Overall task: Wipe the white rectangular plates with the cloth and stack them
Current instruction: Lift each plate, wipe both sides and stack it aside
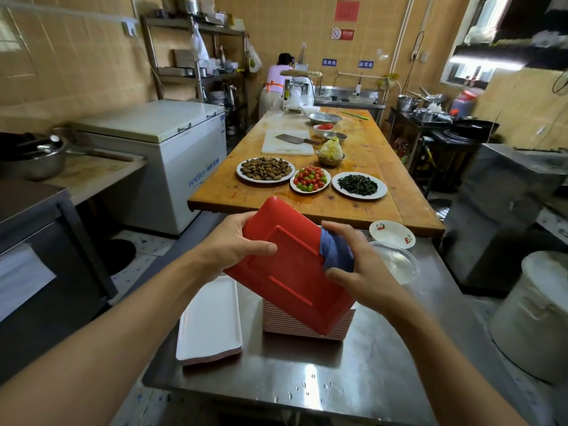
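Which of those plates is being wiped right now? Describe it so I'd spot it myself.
Start at the steel table nearest the camera, where two plate stacks sit. Above the taller stack, the left hand holds one plate tilted, while the right hand presses a blue cloth against its edge. Unlike the low stack, which shows white faces, it shows its red underside.
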`<state>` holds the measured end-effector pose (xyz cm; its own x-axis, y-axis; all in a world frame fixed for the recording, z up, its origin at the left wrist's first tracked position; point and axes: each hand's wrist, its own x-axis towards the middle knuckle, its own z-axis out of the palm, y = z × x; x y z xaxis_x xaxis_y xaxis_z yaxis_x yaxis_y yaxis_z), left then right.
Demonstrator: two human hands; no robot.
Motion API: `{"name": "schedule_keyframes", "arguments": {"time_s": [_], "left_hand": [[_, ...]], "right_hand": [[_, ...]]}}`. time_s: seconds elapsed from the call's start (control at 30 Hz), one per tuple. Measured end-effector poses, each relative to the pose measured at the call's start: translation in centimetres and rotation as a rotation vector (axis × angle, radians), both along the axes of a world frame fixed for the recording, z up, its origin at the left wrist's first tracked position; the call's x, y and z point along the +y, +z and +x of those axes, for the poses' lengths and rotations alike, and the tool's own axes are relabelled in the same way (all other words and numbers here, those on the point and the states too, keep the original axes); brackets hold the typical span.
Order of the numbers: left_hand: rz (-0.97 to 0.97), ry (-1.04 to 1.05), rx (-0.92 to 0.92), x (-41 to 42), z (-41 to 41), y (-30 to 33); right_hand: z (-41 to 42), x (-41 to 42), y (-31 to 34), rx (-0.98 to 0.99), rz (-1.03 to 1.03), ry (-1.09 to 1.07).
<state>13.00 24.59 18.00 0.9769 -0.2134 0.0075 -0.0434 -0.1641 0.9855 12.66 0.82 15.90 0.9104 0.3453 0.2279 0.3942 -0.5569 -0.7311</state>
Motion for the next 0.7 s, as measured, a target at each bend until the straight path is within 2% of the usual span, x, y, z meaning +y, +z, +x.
{"name": "schedule_keyframes", "arguments": {"time_s": [0.13,0.27,0.33,0.47,0.6,0.7], "left_hand": [[-0.068,0.017,0.003,-0.6,-0.6,0.2],[-0.106,0.050,-0.019,-0.9,-1.3,0.4],[-0.112,0.082,-0.015,-0.5,-1.5,0.3],[-0.164,0.157,0.038,0.9,-2.1,-0.2],[-0.259,0.247,0.109,1.4,-2.1,-1.1],[-0.347,0.332,0.195,0.7,-1.8,-2.0]], "right_hand": [[0.5,3.2,1.2,-0.092,-0.006,0.011],[1.2,5.6,0.9,-0.399,-0.226,-0.118],[1.2,5.8,0.2,-0.452,-0.292,-0.140],[1.0,3.2,-1.9,-0.401,-0.365,-0.236],[1.1,1.4,-2.9,-0.183,-0.109,-0.160],[1.0,1.8,-2.5,-0.194,-0.050,-0.148]]}}
